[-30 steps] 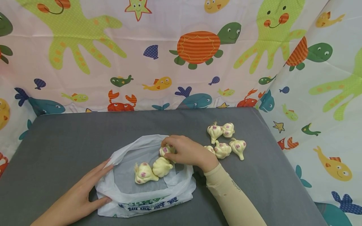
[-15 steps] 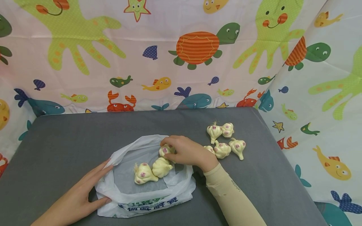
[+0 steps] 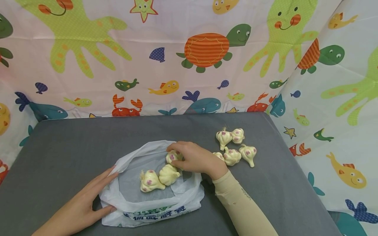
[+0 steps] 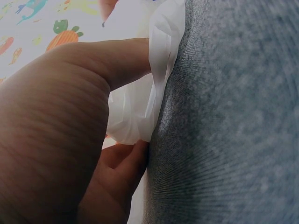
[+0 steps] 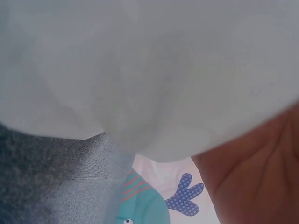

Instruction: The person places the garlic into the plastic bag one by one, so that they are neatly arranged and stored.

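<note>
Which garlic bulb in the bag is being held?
The rearmost bulb in the bag: the right hand holds it, while the middle bulb and left bulb lie unheld.

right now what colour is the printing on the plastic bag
Green and blue; the printing shows best in the head view.

Sea-animal cloth behind grey table

A printed white plastic bag lies open around three cream-coloured garlic bulbs close together.
</note>
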`<move>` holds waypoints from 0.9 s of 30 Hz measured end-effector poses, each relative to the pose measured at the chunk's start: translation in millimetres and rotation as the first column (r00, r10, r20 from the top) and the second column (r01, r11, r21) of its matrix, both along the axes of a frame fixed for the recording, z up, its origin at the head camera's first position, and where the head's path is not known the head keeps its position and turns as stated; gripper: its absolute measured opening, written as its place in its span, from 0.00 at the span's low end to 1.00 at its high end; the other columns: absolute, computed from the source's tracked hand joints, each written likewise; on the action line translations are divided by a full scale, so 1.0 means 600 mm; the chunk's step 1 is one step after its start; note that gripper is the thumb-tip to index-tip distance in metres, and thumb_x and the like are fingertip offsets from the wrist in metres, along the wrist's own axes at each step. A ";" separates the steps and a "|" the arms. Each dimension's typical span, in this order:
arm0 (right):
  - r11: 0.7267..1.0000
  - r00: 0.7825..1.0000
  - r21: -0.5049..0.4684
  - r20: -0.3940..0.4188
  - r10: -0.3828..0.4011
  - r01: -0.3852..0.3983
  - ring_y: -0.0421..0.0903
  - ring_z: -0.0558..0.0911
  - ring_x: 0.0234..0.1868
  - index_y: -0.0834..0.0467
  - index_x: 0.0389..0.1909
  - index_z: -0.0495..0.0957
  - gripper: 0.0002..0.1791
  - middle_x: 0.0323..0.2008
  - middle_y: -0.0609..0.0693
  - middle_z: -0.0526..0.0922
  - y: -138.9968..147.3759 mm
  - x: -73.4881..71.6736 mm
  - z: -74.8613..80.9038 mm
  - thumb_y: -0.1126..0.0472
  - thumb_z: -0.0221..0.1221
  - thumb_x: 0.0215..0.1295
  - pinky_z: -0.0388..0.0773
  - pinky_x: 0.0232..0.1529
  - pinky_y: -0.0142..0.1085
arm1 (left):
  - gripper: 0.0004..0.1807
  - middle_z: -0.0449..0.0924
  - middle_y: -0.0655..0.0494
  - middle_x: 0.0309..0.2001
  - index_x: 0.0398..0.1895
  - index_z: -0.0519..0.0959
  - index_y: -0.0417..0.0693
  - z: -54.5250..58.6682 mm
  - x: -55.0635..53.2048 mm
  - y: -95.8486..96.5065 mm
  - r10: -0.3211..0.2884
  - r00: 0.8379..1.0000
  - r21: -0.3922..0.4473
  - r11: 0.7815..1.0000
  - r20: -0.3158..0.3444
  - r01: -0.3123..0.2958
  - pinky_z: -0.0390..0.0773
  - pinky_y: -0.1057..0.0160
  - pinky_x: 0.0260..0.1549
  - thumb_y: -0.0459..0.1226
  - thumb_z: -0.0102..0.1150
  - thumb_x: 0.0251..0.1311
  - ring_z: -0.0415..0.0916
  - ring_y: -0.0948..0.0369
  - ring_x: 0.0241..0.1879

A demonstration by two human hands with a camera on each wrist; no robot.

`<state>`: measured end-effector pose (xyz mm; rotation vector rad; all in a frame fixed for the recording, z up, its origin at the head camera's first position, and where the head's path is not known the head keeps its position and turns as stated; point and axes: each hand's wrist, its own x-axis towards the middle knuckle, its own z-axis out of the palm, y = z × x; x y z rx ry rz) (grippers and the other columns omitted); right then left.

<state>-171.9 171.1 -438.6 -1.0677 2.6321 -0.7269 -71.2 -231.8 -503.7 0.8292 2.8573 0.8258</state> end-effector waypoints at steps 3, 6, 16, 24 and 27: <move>1.000 1.000 0.001 -0.003 -0.002 0.002 0.45 0.83 0.54 0.59 0.70 0.80 0.25 0.61 0.51 0.85 0.000 0.001 0.001 0.56 0.68 0.77 0.81 0.60 0.46 | 0.56 0.56 0.59 0.86 0.87 0.63 0.66 0.000 0.000 0.000 0.003 1.000 -0.010 1.000 0.001 -0.003 0.54 0.79 0.63 0.59 0.82 0.56 0.62 0.61 0.76; 1.000 1.000 0.001 -0.007 -0.004 0.004 0.44 0.82 0.52 0.59 0.70 0.80 0.25 0.59 0.51 0.85 0.000 0.002 0.002 0.55 0.68 0.77 0.81 0.58 0.46 | 0.56 0.56 0.59 0.86 0.87 0.62 0.67 0.001 0.000 0.000 0.010 1.000 -0.033 0.999 0.006 -0.009 0.59 0.75 0.63 0.62 0.80 0.57 0.64 0.58 0.75; 1.000 1.000 -0.005 -0.006 -0.006 0.006 0.44 0.83 0.50 0.59 0.69 0.81 0.24 0.59 0.50 0.85 0.002 0.001 0.003 0.54 0.67 0.78 0.82 0.56 0.44 | 0.56 0.57 0.59 0.86 0.87 0.62 0.66 0.001 0.000 -0.001 0.012 1.000 -0.044 0.999 0.001 -0.012 0.63 0.73 0.63 0.63 0.80 0.56 0.65 0.60 0.74; 1.000 1.000 -0.013 0.001 -0.006 0.006 0.44 0.83 0.51 0.59 0.69 0.81 0.24 0.59 0.50 0.85 0.003 0.001 0.005 0.53 0.66 0.79 0.82 0.56 0.44 | 0.57 0.57 0.59 0.86 0.87 0.62 0.66 0.003 0.001 0.000 0.010 1.000 -0.036 0.999 -0.001 -0.010 0.62 0.73 0.62 0.62 0.80 0.56 0.64 0.61 0.75; 1.000 1.000 -0.015 0.002 -0.007 0.007 0.44 0.83 0.51 0.59 0.69 0.81 0.24 0.59 0.50 0.85 0.004 0.001 0.004 0.53 0.66 0.79 0.82 0.55 0.43 | 0.57 0.57 0.59 0.86 0.87 0.62 0.66 0.002 0.000 0.001 0.008 1.000 -0.031 0.999 0.001 -0.008 0.60 0.74 0.63 0.61 0.81 0.56 0.64 0.61 0.74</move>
